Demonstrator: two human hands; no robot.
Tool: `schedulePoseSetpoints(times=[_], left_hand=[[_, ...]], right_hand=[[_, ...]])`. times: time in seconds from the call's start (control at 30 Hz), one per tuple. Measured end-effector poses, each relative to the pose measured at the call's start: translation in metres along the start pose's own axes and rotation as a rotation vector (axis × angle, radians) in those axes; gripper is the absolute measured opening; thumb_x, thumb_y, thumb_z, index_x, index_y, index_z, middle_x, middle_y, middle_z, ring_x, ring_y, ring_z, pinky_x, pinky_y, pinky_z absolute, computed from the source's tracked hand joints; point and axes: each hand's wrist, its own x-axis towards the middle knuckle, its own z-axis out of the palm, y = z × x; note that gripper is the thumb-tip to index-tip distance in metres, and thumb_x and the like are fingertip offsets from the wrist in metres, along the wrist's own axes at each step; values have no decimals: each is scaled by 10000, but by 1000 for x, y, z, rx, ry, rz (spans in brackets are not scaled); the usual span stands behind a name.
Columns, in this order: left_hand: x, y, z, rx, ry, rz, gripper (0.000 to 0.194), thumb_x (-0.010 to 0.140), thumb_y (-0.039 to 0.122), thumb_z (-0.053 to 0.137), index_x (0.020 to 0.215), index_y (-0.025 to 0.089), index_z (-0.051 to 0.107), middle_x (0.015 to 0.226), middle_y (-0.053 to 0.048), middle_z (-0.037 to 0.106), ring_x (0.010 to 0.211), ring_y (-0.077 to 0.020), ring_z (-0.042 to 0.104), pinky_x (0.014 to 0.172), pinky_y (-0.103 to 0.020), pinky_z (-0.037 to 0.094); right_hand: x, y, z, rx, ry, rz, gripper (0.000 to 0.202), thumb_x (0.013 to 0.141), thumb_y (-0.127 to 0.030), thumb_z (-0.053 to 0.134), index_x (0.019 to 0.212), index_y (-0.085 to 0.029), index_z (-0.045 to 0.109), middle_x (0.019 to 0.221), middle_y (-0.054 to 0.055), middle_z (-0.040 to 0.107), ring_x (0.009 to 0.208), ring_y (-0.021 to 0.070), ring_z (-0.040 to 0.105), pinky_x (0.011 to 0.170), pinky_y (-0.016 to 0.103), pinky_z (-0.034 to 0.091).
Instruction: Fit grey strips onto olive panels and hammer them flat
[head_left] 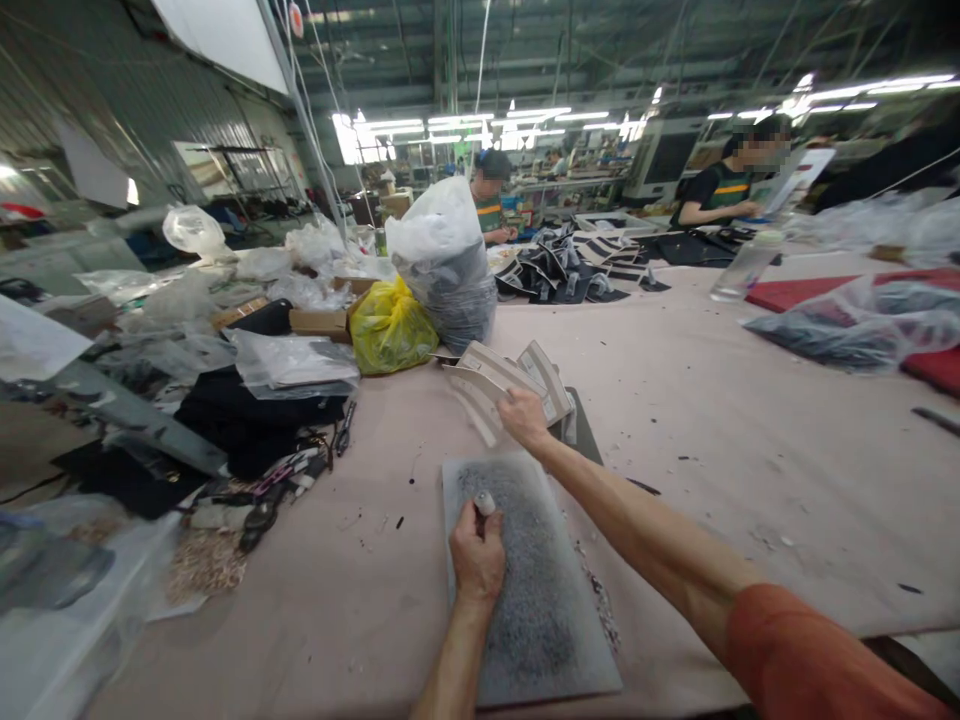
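My left hand (478,560) is closed around a small pale cylinder-shaped thing (485,502); its round end shows above the fist and the rest is hidden. The fist is over a grey, worn flat board (536,610) lying on the table. Beyond the board's far edge, my right hand (524,416) is closed on the near edge of a striped beige-and-grey flat piece (491,368). More such flat pieces (544,375) lie against it, and I cannot tell how many are in the grip. A dark flat sheet (586,430) shows beneath them.
A yellow bag (395,328) and a tall stuffed plastic bag (442,265) stand behind my hands. Dark striped pieces (570,265) are heaped farther back. At right are a clear bottle (745,268) and a plastic-wrapped bundle (862,325). Co-workers (724,185) sit across the table (675,400).
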Motion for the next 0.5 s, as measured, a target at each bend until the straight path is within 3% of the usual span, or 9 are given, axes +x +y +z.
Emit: schedulePoseSetpoints(times=[0.1,0.2,0.27,0.37,0.43,0.5], left_hand=[[1,1,0,-25,18,-23,237,829,378,636,939,171,672,823,-70,736,771,-223,703,721,-299,542],[1,0,-1,-80,68,-40,252,812,406,654,902,171,676,829,-73,740,781,-221,705,724,-296,551],[-1,-1,-3,-109,133,-54,259,808,416,661,884,169,675,840,-79,746,785,-219,710,726,-296,556],[-7,-1,-5,-129,240,-70,282,806,418,670,919,160,677,879,-88,755,818,-220,720,763,-304,562],[-8,2,-4,-145,245,-59,296,801,418,685,942,158,675,895,-85,756,841,-222,723,787,-307,563],[-5,8,0,-168,187,-30,292,805,412,692,954,162,674,906,-75,753,854,-217,719,800,-305,561]], right_hand=[[-22,19,-34,-49,160,-133,278,954,-242,401,940,-162,667,982,112,673,884,200,572,746,305,346],[-87,46,-52,-163,278,-538,241,929,-179,437,774,-175,621,824,76,614,784,188,506,748,329,303],[-145,64,-45,-199,208,-714,200,884,-105,463,750,-181,590,775,59,573,740,188,457,738,343,287],[-225,85,-12,-152,30,-764,164,802,-39,498,798,-183,577,796,51,565,729,198,428,739,358,291],[-260,92,10,-102,-78,-732,165,801,-40,507,840,-181,584,834,53,578,758,201,446,779,372,306],[-278,92,23,-63,-172,-665,118,825,-85,534,870,-177,593,876,60,593,801,206,476,818,386,320]])
